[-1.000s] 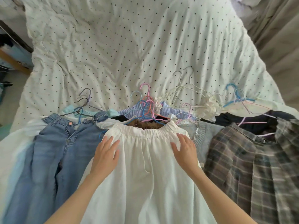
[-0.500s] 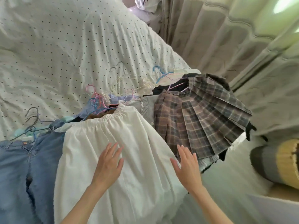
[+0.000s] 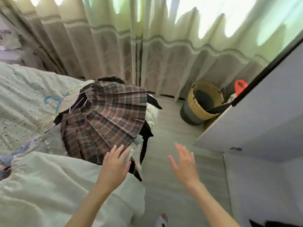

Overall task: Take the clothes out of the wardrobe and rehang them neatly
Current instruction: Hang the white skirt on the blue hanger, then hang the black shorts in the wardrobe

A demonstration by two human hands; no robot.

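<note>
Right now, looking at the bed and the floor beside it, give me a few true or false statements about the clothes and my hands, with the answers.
1. The plaid pleated skirt lies on top of the pile at the bed's edge. True.
2. The right hand grips a hanger. False: it is open, fingers spread, over the floor, holding nothing.
3. The left hand is open near the skirt's hem. True.
4. The woven basket sits on the bed. False: it stands on the floor by the curtain.
5. The white skirt hangs in the wardrobe. False: it lies on the bed.
</note>
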